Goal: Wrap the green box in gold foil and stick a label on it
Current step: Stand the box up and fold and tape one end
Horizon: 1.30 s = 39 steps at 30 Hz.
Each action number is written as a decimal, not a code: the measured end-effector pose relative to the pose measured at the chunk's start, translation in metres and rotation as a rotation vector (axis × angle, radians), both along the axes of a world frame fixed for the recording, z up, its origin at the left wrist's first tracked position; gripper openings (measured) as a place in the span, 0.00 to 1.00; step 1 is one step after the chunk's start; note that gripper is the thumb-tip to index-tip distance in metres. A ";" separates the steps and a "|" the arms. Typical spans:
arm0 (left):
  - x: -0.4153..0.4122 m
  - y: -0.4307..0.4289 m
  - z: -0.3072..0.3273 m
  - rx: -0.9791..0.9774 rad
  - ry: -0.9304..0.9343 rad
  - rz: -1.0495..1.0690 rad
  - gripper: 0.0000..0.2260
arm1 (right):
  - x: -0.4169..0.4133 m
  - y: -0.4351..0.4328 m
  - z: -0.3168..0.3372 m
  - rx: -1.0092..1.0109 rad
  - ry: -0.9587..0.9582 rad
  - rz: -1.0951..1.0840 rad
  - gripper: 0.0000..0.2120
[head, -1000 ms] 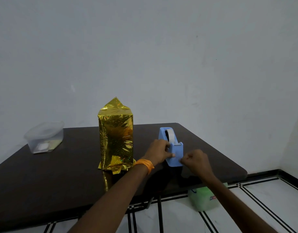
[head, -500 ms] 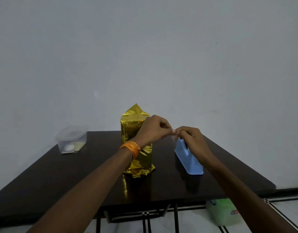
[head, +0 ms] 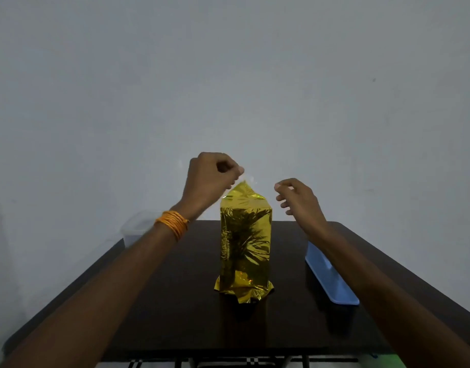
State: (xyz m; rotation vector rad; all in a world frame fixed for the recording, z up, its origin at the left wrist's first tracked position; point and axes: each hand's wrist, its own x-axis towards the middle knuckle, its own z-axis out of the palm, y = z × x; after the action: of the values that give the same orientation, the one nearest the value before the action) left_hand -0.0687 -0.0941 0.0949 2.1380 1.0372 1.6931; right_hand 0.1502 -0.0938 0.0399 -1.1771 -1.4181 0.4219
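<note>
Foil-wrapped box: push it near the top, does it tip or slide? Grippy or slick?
Likely tips: the foil-wrapped box stands tall on a narrow base, with crumpled foil flaring under it on the table. Probably slick: the foil is glossy and mirror-like. The gathered peak, where the left hand pinches tape, looks floppy, so a poor lifting point.

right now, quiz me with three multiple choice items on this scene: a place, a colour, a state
1. Where does the blue plastic tape dispenser stand, relative to the tall gold foil-wrapped box? A on its right B on its left C on top
2. What colour is the thread band on the left wrist? A green B orange C white
3. What is the left hand doing? A hanging empty B gripping the dispenser C pinching clear tape at the foil's peak
1 A, it stands right of the box; 2 B, the band is orange; 3 C, the hand pinches a translucent strip there.
</note>
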 end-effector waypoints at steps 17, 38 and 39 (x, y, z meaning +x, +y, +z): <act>-0.006 0.064 -0.030 -0.401 -0.004 0.016 0.09 | -0.008 0.053 -0.022 -0.313 0.224 0.318 0.18; -0.010 0.075 -0.049 -0.852 -0.407 -0.169 0.15 | -0.007 0.055 -0.027 -0.290 0.229 0.331 0.17; -0.007 0.076 -0.052 -0.846 -0.436 -0.143 0.11 | -0.008 0.056 -0.027 -0.289 0.232 0.340 0.17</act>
State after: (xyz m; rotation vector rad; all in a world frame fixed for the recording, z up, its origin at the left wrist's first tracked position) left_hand -0.0753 -0.0176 0.0431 1.2125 1.1424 1.2340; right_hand 0.1421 -0.0380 0.0126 -1.0717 -1.3832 0.9976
